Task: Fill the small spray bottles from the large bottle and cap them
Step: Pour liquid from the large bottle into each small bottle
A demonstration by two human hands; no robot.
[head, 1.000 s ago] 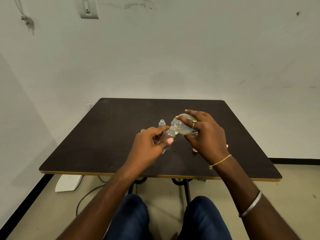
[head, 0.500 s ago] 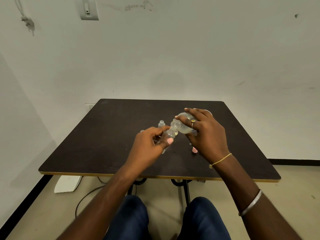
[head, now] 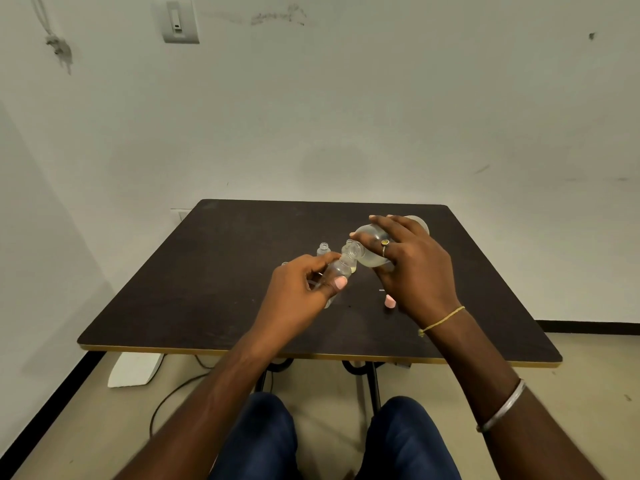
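My right hand point(head: 412, 265) grips the large clear bottle point(head: 372, 239), tipped on its side with its mouth pointing left and down. A little pale liquid lies in its lower side. My left hand point(head: 299, 289) holds a small clear spray bottle point(head: 337, 271) tilted up to the right, its open neck right under the large bottle's mouth. Another small uncapped bottle point(head: 323, 249) stands on the dark table point(head: 207, 289) just behind my left hand. A pink cap point(head: 390, 301) lies on the table below my right hand.
Part of another small clear item point(head: 284, 264) peeks out behind my left knuckles. The table stands against a white wall. Its front edge point(head: 173, 348) is close to my knees. On the floor at left lie a white object point(head: 135, 368) and a cable point(head: 173, 393).
My right hand has raised the large bottle's base, tipping it more steeply towards the small bottle. My left hand has stayed nearly still.
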